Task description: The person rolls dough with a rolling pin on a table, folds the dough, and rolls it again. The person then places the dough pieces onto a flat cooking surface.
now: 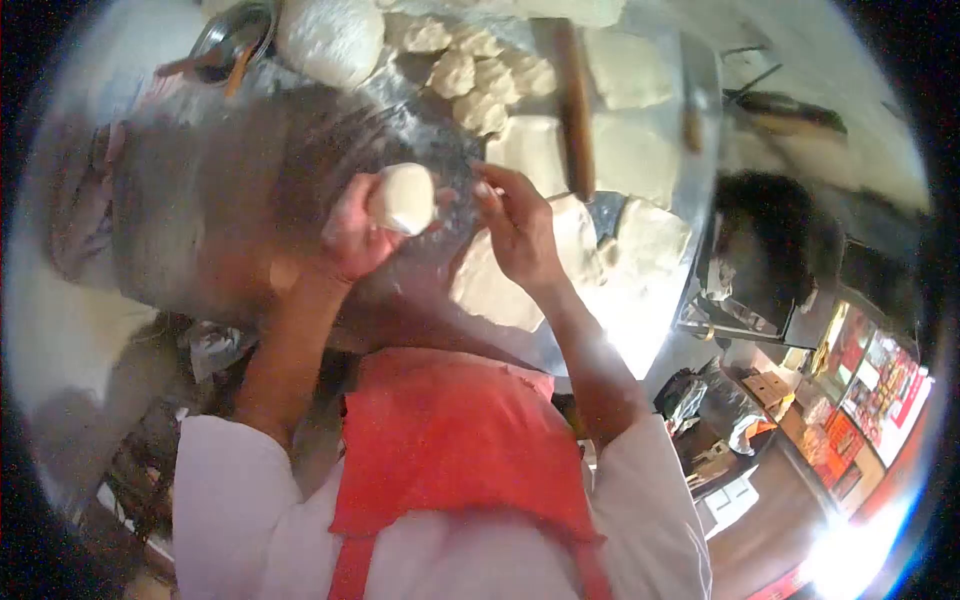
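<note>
A smooth, pale dough ball (pixel 404 198) rests in my left hand (pixel 352 232), whose fingers curl around its side and underneath. Just to the right, my right hand (pixel 520 230) is raised over the edge of the flat dough sheets, apart from the ball. Its thumb and fingers are drawn together in a pinch; whatever they hold, if anything, is too small to make out. Below that hand lies a flattened dough sheet (pixel 495 285), and another dough sheet (pixel 527 150) is behind it.
A wooden rolling pin (pixel 575 115) lies across the sheets on the metal worktop (pixel 400 300). Several rough dough lumps (pixel 485 85) sit at the back, beside a large floured dough mass (pixel 332 40). A metal bowl (pixel 240 35) with wooden-handled tools stands at back left.
</note>
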`<state>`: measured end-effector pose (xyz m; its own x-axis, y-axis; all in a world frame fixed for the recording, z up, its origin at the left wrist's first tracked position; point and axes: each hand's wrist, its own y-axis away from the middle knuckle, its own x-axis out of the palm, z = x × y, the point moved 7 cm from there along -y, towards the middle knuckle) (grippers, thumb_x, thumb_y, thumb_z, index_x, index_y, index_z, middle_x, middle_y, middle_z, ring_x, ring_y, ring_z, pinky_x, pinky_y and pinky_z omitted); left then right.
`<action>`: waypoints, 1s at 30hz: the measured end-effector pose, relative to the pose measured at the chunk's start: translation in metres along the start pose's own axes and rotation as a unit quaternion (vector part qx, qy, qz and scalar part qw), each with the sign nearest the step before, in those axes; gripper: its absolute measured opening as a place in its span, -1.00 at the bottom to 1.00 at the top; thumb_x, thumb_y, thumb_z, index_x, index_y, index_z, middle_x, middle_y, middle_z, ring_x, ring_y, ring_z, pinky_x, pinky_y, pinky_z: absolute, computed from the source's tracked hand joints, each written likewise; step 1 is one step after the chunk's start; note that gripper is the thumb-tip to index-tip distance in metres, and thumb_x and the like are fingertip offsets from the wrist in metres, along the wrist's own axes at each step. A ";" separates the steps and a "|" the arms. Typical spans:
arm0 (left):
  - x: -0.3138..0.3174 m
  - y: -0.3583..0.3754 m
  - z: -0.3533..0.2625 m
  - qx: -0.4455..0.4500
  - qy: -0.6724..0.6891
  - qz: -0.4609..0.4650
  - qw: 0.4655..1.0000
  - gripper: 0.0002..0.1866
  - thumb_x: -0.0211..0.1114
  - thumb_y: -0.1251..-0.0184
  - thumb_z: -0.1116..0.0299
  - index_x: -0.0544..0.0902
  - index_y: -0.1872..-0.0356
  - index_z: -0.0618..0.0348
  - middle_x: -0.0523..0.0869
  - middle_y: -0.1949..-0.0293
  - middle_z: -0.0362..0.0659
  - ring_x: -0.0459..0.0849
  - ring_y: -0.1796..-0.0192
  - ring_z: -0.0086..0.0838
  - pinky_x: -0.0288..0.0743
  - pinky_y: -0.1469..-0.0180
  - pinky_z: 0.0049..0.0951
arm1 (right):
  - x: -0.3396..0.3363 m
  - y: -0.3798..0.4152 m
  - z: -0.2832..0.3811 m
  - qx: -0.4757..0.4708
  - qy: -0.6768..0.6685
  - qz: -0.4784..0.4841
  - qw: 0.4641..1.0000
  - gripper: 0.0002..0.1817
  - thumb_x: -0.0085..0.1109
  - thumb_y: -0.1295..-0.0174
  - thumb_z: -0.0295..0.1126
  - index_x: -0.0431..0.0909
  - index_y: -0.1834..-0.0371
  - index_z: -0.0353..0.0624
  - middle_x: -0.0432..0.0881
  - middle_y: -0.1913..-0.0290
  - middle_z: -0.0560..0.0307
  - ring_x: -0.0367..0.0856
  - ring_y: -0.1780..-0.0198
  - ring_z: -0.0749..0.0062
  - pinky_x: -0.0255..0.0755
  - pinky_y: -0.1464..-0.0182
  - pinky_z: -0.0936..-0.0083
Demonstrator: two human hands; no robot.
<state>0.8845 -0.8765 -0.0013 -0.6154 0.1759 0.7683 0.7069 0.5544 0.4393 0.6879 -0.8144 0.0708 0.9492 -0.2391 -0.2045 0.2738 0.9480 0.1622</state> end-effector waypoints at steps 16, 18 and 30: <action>0.093 0.031 0.009 -0.115 -0.254 0.189 0.942 -0.53 0.36 -0.42 0.31 0.55 -0.30 0.18 0.66 0.21 -0.30 0.57 0.27 -0.65 0.47 0.24 -0.57 | 0.016 0.033 0.096 -0.289 0.312 -0.009 0.905 -0.79 0.38 -0.19 -0.35 0.48 0.39 -0.05 0.49 0.45 0.13 0.56 0.50 0.14 0.44 0.46 0.23; 0.108 0.035 0.007 -0.116 -0.253 0.172 0.945 -0.54 0.38 -0.41 0.36 0.56 -0.29 0.16 0.66 0.21 -0.31 0.56 0.29 -0.65 0.46 0.26 -0.57 | 0.013 0.035 0.093 -0.321 0.380 -0.014 0.867 -0.81 0.35 -0.15 -0.33 0.48 0.39 -0.02 0.43 0.47 0.18 0.52 0.53 0.21 0.39 0.48 0.27; 0.015 -0.054 -0.132 0.180 -0.883 0.023 0.433 -0.22 0.43 -0.38 0.28 0.29 -0.57 0.09 0.46 -0.46 0.10 0.42 -0.51 -0.01 0.34 -0.51 -0.12 | -0.075 0.043 -0.091 0.266 -0.212 -0.075 0.937 -0.68 0.15 -0.56 -0.15 0.53 0.23 -0.19 0.51 0.51 0.22 0.43 0.59 0.59 0.34 0.53 0.59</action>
<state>0.8835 -1.0107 0.0477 -0.1359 0.3653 -0.9209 0.8283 0.5519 0.0967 0.6144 -0.7370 0.0050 0.8394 -0.5299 0.1208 0.3397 0.6850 0.6445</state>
